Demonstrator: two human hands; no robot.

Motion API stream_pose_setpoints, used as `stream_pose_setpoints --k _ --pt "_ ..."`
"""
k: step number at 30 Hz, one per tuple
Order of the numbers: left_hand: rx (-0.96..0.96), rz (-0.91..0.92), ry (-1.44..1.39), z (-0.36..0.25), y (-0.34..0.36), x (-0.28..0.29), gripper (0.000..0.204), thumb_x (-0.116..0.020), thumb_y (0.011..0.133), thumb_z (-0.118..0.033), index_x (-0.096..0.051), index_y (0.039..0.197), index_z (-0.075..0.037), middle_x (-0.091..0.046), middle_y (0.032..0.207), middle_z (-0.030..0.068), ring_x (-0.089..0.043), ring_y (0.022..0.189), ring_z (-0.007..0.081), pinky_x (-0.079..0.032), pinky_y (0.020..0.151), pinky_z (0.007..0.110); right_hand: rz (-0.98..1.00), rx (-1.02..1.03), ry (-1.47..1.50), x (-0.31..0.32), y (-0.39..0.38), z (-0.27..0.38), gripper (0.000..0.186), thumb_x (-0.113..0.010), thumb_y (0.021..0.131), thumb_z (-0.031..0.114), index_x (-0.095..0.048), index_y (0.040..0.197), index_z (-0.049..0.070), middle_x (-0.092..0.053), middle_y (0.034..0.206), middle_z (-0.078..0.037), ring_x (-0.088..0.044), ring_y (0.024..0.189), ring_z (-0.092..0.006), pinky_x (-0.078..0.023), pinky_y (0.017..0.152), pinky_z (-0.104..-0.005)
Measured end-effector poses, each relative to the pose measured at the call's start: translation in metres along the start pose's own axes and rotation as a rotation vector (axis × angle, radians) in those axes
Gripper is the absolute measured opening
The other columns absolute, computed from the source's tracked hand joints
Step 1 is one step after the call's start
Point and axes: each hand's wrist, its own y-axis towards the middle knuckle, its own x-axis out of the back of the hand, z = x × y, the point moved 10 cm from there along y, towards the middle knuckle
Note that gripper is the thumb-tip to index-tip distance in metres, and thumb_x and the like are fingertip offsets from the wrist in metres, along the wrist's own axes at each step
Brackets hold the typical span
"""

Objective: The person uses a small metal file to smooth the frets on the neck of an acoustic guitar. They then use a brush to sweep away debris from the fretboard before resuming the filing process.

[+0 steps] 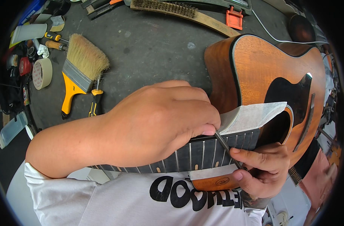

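Note:
An acoustic guitar [262, 71] with a brown wooden body lies on its back, its neck running left in front of me. Across the dark fretboard [187, 153], with its metal frets, rests a thin metal file [225, 145]. My left hand [160, 113] reaches over the fretboard and pinches the file's far end between thumb and curled fingers. At the near end my right hand [262, 167] grips it with thumb and fingers. Pale masking tape [251, 116] covers the guitar top beside the fretboard's far edge. Another tape strip [211, 172] lies along its near edge.
On the dark worktop [134, 49] lie a wide yellow-handled paintbrush [79, 69], a screwdriver [95, 101], a tape roll [42, 73] and a wire brush [183, 15]. An orange plastic piece [234, 18] and a white cable [277, 39] sit behind the guitar.

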Motion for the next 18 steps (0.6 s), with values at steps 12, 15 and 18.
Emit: stream_pose_setpoints --k 12,15,18 --pt "-0.011 0.008 0.006 -0.0017 0.0003 -0.0003 0.011 -0.074 0.085 -0.008 -0.071 0.094 -0.002 -0.071 0.086 0.0078 -0.067 0.079 0.0249 -0.052 0.073 0.035 0.058 -0.094 0.076 -0.0001 -0.0002 -0.0065 0.036 -0.075 0.077 -0.006 -0.072 0.112 -0.008 -0.063 0.053 -0.006 -0.052 0.039 -0.0041 -0.031 0.037 -0.0194" --pt "-0.012 0.001 -0.001 -0.0018 0.0001 0.0002 0.011 -0.074 0.085 -0.008 -0.071 0.094 -0.002 -0.070 0.086 0.0082 -0.066 0.079 0.0256 -0.052 0.072 0.035 0.051 -0.098 0.093 -0.0007 0.0001 -0.0069 0.037 -0.075 0.077 -0.006 -0.072 0.113 -0.007 -0.064 0.054 -0.006 -0.052 0.039 -0.0039 -0.031 0.037 -0.0193" --pt "-0.029 -0.007 -0.004 -0.0022 -0.0001 0.0005 0.011 -0.074 0.085 -0.008 -0.071 0.094 -0.002 -0.069 0.085 0.0085 -0.066 0.078 0.0264 -0.052 0.071 0.036 0.037 -0.095 0.092 -0.0007 0.0005 -0.0063 0.036 -0.074 0.077 -0.007 -0.072 0.113 -0.007 -0.064 0.054 -0.006 -0.052 0.039 -0.0038 -0.031 0.038 -0.0191"
